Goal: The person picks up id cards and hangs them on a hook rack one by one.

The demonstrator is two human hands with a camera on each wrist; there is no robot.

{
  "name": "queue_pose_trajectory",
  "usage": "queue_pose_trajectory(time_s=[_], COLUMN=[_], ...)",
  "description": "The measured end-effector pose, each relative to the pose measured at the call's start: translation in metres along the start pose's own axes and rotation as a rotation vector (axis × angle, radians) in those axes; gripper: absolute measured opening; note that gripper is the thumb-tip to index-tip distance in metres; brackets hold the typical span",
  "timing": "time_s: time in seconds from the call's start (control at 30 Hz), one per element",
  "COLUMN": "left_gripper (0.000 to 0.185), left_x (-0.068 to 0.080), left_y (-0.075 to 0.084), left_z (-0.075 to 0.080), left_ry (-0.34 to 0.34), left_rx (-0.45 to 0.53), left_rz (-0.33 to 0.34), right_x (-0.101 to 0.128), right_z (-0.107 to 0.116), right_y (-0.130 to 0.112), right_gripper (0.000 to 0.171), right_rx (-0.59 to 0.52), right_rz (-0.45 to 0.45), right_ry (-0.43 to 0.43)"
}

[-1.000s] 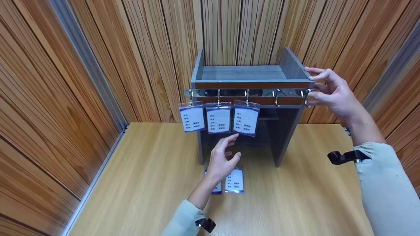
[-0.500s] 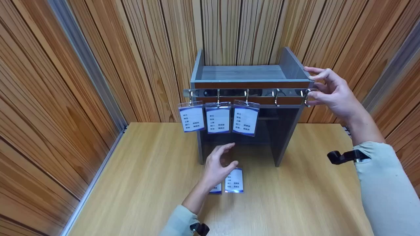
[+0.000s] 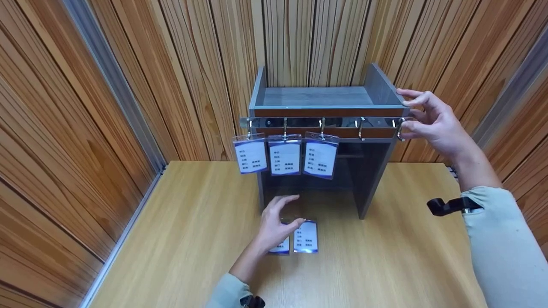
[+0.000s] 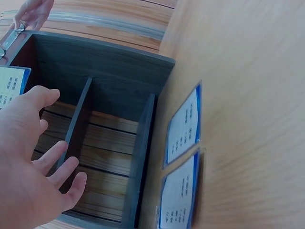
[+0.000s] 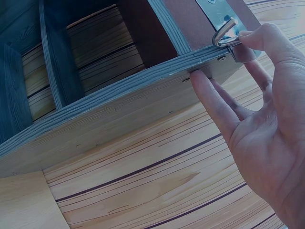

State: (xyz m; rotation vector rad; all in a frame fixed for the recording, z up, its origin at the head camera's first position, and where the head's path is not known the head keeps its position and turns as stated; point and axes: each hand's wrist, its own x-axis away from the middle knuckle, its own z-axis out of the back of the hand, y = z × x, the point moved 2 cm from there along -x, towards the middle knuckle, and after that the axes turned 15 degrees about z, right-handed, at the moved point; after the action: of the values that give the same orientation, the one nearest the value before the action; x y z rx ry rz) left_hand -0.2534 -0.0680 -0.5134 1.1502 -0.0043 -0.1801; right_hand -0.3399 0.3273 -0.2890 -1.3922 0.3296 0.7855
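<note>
Two ID badges in clear sleeves, a left badge [image 3: 280, 247] and a right badge [image 3: 305, 237], lie side by side on the table before a small grey shelf [image 3: 372, 179]. Over the left one hovers my left hand [image 3: 274, 224], fingers spread and nothing in them, covering part of it. A metal hook rail [image 3: 342, 122] runs across the shelf's upper front; three more badges [image 3: 284, 156] hang from its left hooks. My right hand [image 3: 434, 122] holds the shelf's upper right corner. In the right wrist view its thumb touches the end hook [image 5: 224, 36] and its fingertips the side panel [image 5: 143, 100].
The wooden table [image 3: 205, 222] extends on both sides of the shelf. Wood-plank walls [image 3: 205, 85] stand behind and at the sides. Two hooks at the right of the rail bear no badge. The shelf has a divider [image 4: 78, 114] inside.
My left hand has moved down and left, from just under the hanging badges to above the left badge on the table. The right hand stays at the shelf corner.
</note>
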Motion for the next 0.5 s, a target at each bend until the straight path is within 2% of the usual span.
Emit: queue_pose_trajectory(time_s=[0.1,0.33,0.5], left_gripper=[0.057,0.059,0.058], left_x=[0.002,0.008,0.011], left_y=[-0.006,-0.016,-0.022], left_z=[0.002,0.007,0.010], left_ry=[0.002,-0.017,0.000], left_rx=[-0.013,-0.041,-0.034], left_rz=[0.008,0.091,0.101], right_x=[0.000,0.000,0.000], right_z=[0.000,-0.001,-0.001], right_y=[0.001,0.001,-0.001], right_gripper=[0.033,0.034,0.032], right_rx=[0.004,-0.002,-0.016], right_rz=[-0.001,0.003,-0.001], right_ry=[-0.001,-0.007,-0.003])
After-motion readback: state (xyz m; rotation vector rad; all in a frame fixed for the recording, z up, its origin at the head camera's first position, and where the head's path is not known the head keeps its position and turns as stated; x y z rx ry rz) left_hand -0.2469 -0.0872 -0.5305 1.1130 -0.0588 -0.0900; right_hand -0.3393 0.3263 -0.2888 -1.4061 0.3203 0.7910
